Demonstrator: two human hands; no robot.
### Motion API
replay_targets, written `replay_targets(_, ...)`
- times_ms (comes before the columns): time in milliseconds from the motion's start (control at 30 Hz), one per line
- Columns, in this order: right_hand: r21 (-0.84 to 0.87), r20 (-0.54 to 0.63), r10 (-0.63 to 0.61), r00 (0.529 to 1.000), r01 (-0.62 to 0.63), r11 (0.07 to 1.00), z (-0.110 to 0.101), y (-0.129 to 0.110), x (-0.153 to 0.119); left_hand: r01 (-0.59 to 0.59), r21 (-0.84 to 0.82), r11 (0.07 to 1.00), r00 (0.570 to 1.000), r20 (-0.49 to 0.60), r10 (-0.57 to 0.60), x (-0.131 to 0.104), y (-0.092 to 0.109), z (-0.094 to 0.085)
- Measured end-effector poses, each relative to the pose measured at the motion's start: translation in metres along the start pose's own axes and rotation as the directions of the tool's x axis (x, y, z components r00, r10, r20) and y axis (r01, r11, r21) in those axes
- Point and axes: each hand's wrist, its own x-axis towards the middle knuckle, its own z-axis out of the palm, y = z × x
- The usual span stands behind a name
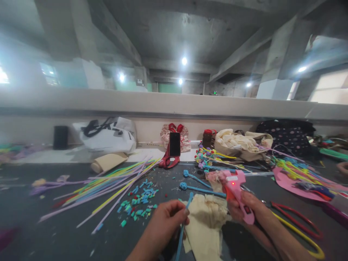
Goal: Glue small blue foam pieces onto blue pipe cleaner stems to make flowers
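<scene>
Dark matte worktable (67, 232) littered with fuzzy pipe cleaners: left hand (165, 221) pinches a thin blue stem (182, 226) over crumpled cream cloth (206, 221), right hand (244, 210) grips a glossy pink glue gun (237, 190) just beside it.

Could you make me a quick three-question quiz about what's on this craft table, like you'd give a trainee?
1. True or false: the right hand holds a pink glue gun.
2. What does the left hand pinch? A) scissors B) a blue pipe cleaner C) a phone
3. What stands propped upright at the back of the table, screen dark?

Key: 1 true; 2 B; 3 the phone.
</scene>
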Motion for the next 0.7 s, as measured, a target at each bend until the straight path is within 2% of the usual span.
replay_targets(100,-0.005,0.010,0.057,0.998,-0.057,0.998,0.015,-0.005,-0.003,0.026,-0.206,0.978,1.000,-0.009,-0.029,-0.002,0.006,-0.002)
replay_targets(200,-0.074,0.098,0.118,0.988,-0.111,0.991,0.024,-0.008,-0.007,0.087,-0.319,0.944,0.996,0.033,-0.080,-0.006,0.013,-0.004)
replay_targets(300,-0.183,0.146,0.170,0.974,-0.143,0.973,0.022,-0.003,-0.011,0.089,-0.366,0.926,0.996,0.026,-0.086,-0.008,0.016,-0.006)
replay_targets(433,-0.147,0.035,0.165,0.986,-0.158,0.976,0.010,0.009,-0.016,0.095,-0.390,0.916,0.995,0.044,-0.085,-0.007,0.016,-0.007)
replay_targets(500,-0.133,0.011,0.152,0.988,-0.149,0.980,0.006,0.013,-0.016,0.080,-0.392,0.917,0.997,0.011,-0.082,-0.007,0.016,-0.007)
replay_targets(633,-0.204,0.050,0.149,0.988,-0.136,0.969,0.010,0.024,-0.011,0.028,-0.423,0.906,0.996,-0.060,-0.059,-0.010,0.017,-0.006)
replay_targets(700,-0.259,0.054,0.152,0.987,-0.133,0.957,0.016,0.030,-0.008,0.038,-0.433,0.901,0.998,-0.023,-0.054,-0.012,0.018,-0.004)
